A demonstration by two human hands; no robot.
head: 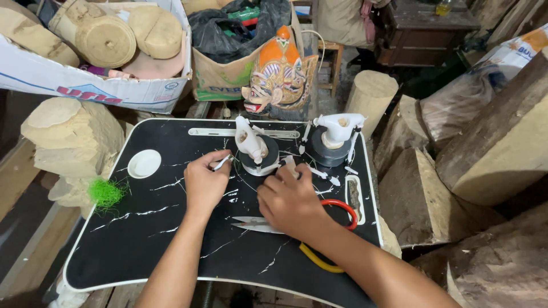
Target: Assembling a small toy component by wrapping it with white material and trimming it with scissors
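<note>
A tuft of green fibre lies at the left edge of a black, marble-veined bench. Centre frame, the left hand pinches a thin white stick, fingers closed; the right hand curls round a white piece beside a white carved figure on a tape roll. Scissors lie below; rough wooden blocks crowd the right.

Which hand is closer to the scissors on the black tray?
Right. The right hand lies over the scissors, covering part of them. The left hand is up and to their left, holding a small white piece at the fingers.
</note>
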